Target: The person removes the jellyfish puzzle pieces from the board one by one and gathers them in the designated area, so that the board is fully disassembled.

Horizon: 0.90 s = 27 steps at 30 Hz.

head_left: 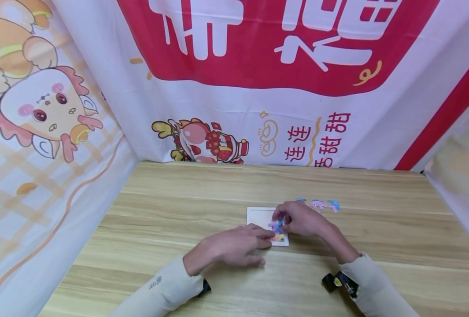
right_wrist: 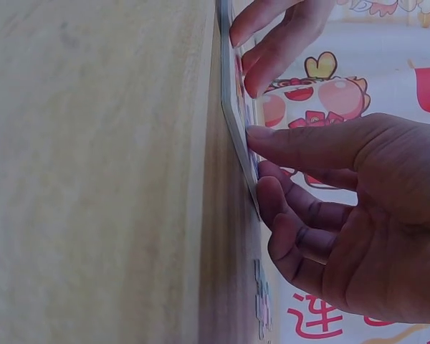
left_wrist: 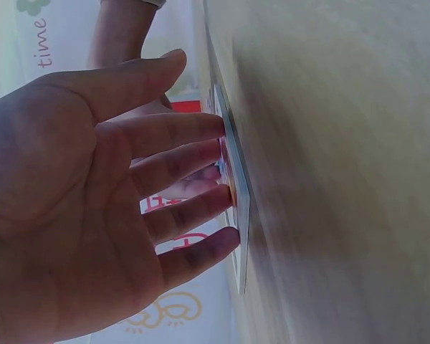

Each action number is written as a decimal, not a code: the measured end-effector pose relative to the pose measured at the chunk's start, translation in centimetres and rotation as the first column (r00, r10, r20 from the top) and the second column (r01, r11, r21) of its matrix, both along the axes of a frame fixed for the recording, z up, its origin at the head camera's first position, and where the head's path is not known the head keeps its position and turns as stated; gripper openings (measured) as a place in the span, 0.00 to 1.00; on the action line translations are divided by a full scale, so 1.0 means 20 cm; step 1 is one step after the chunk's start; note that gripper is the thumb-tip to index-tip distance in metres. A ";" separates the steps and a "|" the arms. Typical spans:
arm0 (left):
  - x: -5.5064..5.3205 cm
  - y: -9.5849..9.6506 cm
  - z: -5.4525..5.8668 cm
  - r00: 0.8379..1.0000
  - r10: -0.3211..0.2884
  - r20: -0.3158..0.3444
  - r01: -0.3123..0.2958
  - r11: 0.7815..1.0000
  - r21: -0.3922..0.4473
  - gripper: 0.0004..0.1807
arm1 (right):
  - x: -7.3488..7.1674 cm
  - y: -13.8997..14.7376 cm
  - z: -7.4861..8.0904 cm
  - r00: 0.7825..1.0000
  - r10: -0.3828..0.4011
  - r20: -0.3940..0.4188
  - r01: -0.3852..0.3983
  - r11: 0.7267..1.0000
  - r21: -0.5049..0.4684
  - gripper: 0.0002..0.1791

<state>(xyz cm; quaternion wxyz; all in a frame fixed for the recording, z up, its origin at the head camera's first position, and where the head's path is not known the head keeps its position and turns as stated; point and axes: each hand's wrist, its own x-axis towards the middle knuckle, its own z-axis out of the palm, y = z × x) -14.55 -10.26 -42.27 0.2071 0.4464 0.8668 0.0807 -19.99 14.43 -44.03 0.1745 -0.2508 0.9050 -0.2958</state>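
Observation:
A small white puzzle board (head_left: 258, 216) lies flat on the wooden table. Colourful pieces, yellow-orange along the near edge and a blue-and-purple puzzle piece (head_left: 277, 226) above them, fill part of its right side. From the left, my left hand (head_left: 238, 244) rests its outstretched fingertips on the board; in the left wrist view these fingers (left_wrist: 190, 211) are spread, with the thumb held off it. My right hand (head_left: 302, 218) pinches the blue-and-purple piece at the board's right side. In the right wrist view its thumb (right_wrist: 301, 145) presses the board's face, the other fingers curled.
Just beyond the right hand lie several loose puzzle pieces (head_left: 318, 205), pink and blue, seen edge-on in the right wrist view (right_wrist: 263, 301). A printed cloth (head_left: 234, 101) hangs along the table's back edge, and another (head_left: 40, 176) along the left.

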 end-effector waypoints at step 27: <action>0.00 -0.01 -0.02 0.999 0.024 0.022 -0.024 1.000 0.011 0.30 | 0.00 0.02 0.02 0.999 -0.030 0.036 0.032 0.998 -0.062 0.10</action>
